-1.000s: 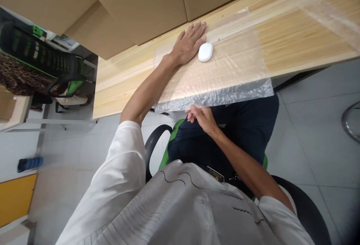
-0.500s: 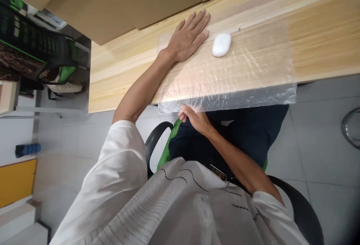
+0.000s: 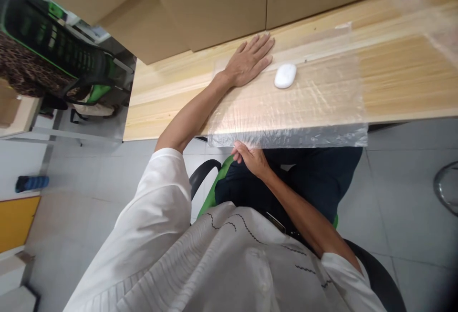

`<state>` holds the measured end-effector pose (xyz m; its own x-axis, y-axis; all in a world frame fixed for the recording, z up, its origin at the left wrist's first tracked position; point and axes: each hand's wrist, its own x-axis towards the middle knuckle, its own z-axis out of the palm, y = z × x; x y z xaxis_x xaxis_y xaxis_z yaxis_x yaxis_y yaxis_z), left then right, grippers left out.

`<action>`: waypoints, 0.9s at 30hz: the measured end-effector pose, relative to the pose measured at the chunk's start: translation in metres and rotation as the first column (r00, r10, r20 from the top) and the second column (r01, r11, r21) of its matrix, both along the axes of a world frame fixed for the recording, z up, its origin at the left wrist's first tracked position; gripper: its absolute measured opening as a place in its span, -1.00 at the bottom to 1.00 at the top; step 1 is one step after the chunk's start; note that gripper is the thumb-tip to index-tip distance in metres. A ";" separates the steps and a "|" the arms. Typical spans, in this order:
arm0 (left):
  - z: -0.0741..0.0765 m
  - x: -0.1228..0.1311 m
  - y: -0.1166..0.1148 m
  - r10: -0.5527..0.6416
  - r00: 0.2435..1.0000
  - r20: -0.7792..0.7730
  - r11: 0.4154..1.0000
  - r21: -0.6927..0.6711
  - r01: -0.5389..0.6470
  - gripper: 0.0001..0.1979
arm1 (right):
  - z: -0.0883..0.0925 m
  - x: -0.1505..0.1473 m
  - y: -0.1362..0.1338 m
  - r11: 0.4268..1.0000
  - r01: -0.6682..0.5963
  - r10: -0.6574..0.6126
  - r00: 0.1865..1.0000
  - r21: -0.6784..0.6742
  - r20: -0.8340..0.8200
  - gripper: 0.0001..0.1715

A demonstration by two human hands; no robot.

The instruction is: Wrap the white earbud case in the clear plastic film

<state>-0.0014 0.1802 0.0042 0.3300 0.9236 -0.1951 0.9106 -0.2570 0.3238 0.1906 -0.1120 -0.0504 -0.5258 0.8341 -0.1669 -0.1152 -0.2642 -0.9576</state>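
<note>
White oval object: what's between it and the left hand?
Head view: only clear plastic sheet over pale wooden tabletop lies between the left hand and the object.

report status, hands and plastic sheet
Left hand flat on plastic sheet; right hand pinching its near edge; sheet overhanging table; white oval object on sheet.

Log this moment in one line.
left hand: flat on clear plastic sheet | right hand: pinching sheet's near edge | white rounded object: on sheet
</note>
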 end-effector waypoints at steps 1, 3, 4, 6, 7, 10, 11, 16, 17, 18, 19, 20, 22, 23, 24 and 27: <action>0.003 0.000 0.000 0.004 0.999 0.053 1.000 0.003 -0.004 -0.09 | 0.000 -0.001 -0.001 1.000 0.010 -0.010 1.000 0.016 0.005 0.01; 0.008 -0.001 -0.004 -0.002 0.984 0.178 0.999 0.034 -0.005 -0.09 | 0.001 -0.004 -0.004 0.999 0.022 -0.022 1.000 0.040 0.001 -0.02; 0.011 -0.003 -0.008 -0.013 0.974 0.225 0.998 0.060 -0.001 -0.09 | 0.002 -0.006 -0.005 0.999 0.018 -0.018 1.000 0.045 -0.002 -0.04; 0.017 -0.007 -0.021 -0.051 0.961 0.272 0.993 0.119 0.019 -0.06 | 0.003 -0.016 -0.009 0.999 -0.018 0.018 1.000 0.038 -0.002 -0.08; 0.021 -0.010 -0.029 -0.072 0.959 0.274 0.989 0.141 0.034 -0.03 | 0.003 -0.022 -0.010 0.998 -0.047 0.047 0.999 0.030 -0.002 -0.09; 0.034 -0.018 -0.052 -0.069 0.977 0.201 0.990 0.133 0.043 0.04 | 0.004 -0.045 -0.012 0.995 -0.105 0.105 0.994 -0.001 -0.028 -0.07; 0.037 -0.020 -0.058 -0.042 0.987 0.155 0.994 0.107 0.025 0.05 | 0.004 -0.054 -0.013 0.995 -0.101 0.100 0.994 -0.019 -0.050 -0.07; 0.040 -0.020 -0.069 0.077 0.996 -0.050 0.997 0.008 -0.077 0.14 | 0.003 -0.080 -0.015 0.991 -0.028 0.010 0.990 -0.127 -0.142 -0.10; 0.038 -0.020 -0.068 0.077 0.994 -0.071 0.997 0.005 -0.077 0.19 | 0.002 -0.082 -0.015 0.991 -0.026 0.006 0.990 -0.132 -0.144 -0.12; 0.035 -0.020 -0.066 0.072 0.994 -0.087 0.997 0.004 -0.072 0.24 | 0.002 -0.083 -0.016 0.991 -0.026 0.007 0.990 -0.131 -0.143 -0.13; 0.033 -0.021 -0.064 0.064 0.993 -0.099 0.998 0.002 -0.064 0.28 | 0.002 -0.083 -0.017 0.991 -0.025 0.006 0.990 -0.128 -0.141 -0.15; 0.031 -0.022 -0.062 0.054 0.993 -0.104 0.999 0.001 -0.054 0.29 | 0.002 -0.082 -0.018 0.992 -0.021 0.003 0.990 -0.127 -0.140 -0.16; 0.028 -0.024 -0.058 0.043 0.995 -0.095 0.999 0.009 -0.042 0.24 | 0.002 -0.081 -0.019 0.992 -0.012 -0.004 0.991 -0.124 -0.132 -0.17; 0.027 -0.025 -0.056 0.042 0.995 -0.089 0.999 0.014 -0.041 0.19 | 0.003 -0.080 -0.020 0.993 -0.013 -0.002 0.992 -0.119 -0.125 -0.18; 0.026 -0.025 -0.055 0.041 0.996 -0.085 0.999 0.017 -0.040 0.14 | 0.003 -0.079 -0.021 0.994 -0.019 0.007 0.994 -0.111 -0.113 -0.19; 0.027 -0.026 -0.053 0.042 0.996 -0.083 0.999 0.038 -0.039 0.03 | 0.005 -0.077 -0.022 0.996 -0.054 0.049 0.996 -0.077 -0.068 -0.23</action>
